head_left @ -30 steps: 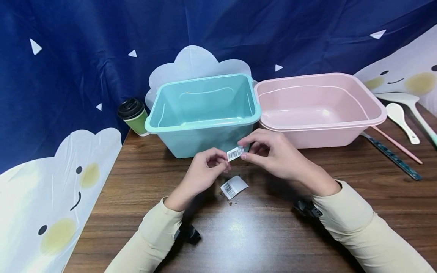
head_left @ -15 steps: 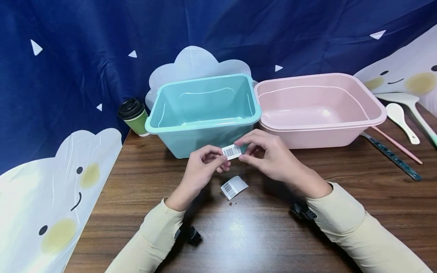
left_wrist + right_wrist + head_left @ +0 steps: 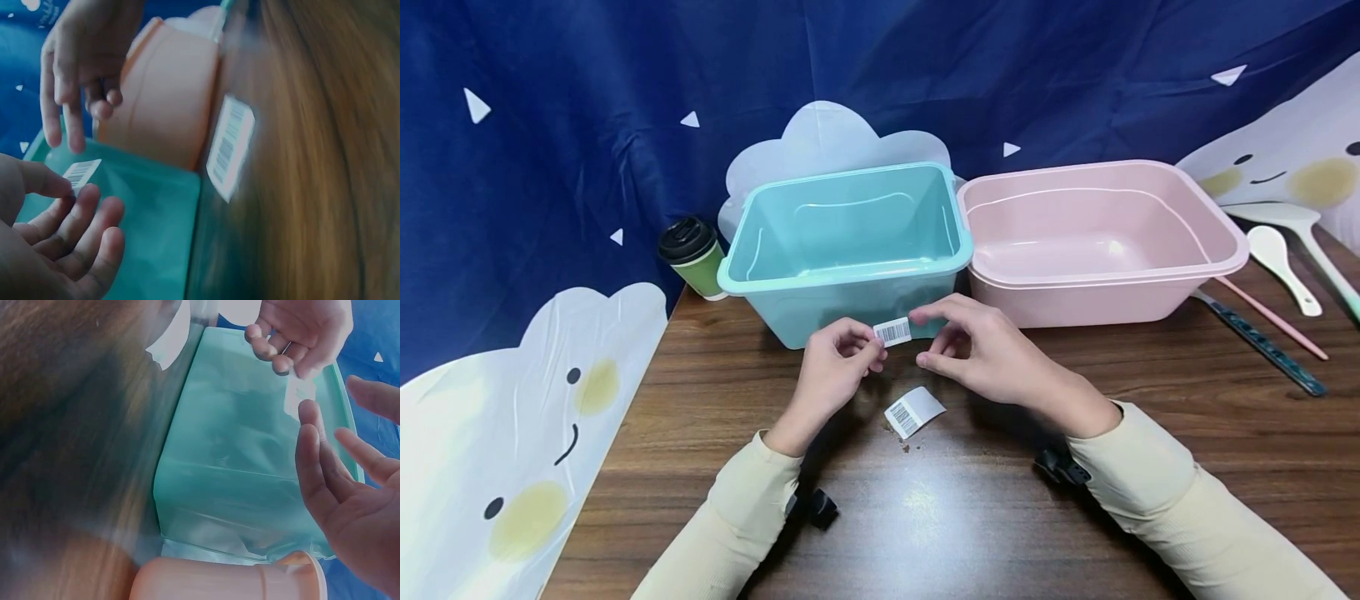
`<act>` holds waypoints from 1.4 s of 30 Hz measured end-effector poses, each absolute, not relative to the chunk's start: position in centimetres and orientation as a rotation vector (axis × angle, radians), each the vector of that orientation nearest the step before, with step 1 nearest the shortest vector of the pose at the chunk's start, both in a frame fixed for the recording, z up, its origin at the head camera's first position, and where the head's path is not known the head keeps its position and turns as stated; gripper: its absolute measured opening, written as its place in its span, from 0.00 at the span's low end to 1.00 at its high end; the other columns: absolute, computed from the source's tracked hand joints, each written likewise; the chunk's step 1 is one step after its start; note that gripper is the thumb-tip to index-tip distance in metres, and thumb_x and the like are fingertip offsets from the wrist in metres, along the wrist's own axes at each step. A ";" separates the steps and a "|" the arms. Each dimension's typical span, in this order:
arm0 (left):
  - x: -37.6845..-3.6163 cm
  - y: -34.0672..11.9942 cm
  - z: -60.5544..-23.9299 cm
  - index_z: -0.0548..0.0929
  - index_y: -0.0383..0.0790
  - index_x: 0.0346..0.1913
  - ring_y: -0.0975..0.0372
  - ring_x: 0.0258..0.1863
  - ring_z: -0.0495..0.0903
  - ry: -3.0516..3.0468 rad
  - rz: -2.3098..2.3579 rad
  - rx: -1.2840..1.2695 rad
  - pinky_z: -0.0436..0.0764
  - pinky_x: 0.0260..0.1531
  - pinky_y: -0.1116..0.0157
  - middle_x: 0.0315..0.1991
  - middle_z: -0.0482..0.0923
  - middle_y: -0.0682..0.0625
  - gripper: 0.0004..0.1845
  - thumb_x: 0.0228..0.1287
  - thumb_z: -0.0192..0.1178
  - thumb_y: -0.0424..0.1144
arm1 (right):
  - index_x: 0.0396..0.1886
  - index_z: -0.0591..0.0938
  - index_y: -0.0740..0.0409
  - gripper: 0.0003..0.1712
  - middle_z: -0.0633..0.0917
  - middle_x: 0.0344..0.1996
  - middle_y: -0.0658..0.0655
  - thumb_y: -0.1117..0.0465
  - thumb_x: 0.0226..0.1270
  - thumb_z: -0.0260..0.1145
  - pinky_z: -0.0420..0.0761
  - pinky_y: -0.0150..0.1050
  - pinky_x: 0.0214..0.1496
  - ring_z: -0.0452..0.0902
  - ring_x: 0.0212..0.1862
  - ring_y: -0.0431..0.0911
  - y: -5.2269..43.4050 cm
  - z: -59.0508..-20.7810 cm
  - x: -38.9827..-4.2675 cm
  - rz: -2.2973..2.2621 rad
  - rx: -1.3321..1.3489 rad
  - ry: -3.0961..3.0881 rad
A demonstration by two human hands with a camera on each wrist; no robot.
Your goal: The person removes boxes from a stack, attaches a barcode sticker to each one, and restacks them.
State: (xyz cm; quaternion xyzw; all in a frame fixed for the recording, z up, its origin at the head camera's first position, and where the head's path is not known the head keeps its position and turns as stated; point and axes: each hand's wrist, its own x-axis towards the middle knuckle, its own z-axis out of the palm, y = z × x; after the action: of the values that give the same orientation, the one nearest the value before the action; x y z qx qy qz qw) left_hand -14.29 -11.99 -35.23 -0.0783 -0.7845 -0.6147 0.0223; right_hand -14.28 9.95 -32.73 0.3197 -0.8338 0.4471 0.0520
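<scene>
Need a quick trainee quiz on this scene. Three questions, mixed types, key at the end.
1. Which hand pinches the small barcode label?
2. True or false: the green cup with the black lid stands beside the teal tub.
3. Fill in: the larger barcode label lies on the ____, in front of the teal tub.

Key:
1. The left hand; the right hand pinches nothing, its thumb and forefinger apart.
2. True.
3. Table.
</scene>
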 end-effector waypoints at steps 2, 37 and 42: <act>-14.5 -12.3 -35.5 0.82 0.27 0.36 0.54 0.23 0.85 -2.450 -1.842 -0.253 0.87 0.28 0.57 0.29 0.85 0.33 0.02 0.65 0.61 0.24 | 0.58 0.81 0.65 0.26 0.85 0.49 0.57 0.69 0.58 0.75 0.82 0.37 0.35 0.84 0.35 0.39 9.9 -32.8 -14.3 1.359 0.962 -2.569; -15.9 -14.2 -35.8 0.81 0.29 0.45 0.55 0.26 0.87 -2.586 -1.677 -0.138 0.85 0.26 0.61 0.33 0.87 0.36 0.06 0.69 0.59 0.29 | 0.73 0.70 0.59 0.39 0.77 0.66 0.59 0.59 0.64 0.74 0.86 0.37 0.51 0.85 0.46 0.40 6.7 -32.6 -14.5 1.435 1.109 -2.890; -15.8 -14.0 -35.7 0.81 0.28 0.47 0.54 0.26 0.87 -2.588 -1.698 -0.133 0.86 0.27 0.58 0.34 0.87 0.36 0.08 0.69 0.58 0.29 | 0.70 0.72 0.61 0.36 0.77 0.65 0.60 0.60 0.64 0.73 0.86 0.39 0.52 0.85 0.47 0.44 6.6 -32.7 -14.7 1.460 1.140 -2.864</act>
State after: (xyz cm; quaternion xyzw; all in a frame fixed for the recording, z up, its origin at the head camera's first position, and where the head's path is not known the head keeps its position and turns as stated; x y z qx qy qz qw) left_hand -15.84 -14.02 -35.72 -0.0429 -0.8351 -0.5480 0.0215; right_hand -14.68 6.56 -32.66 0.3311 -0.8322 0.4241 -0.1342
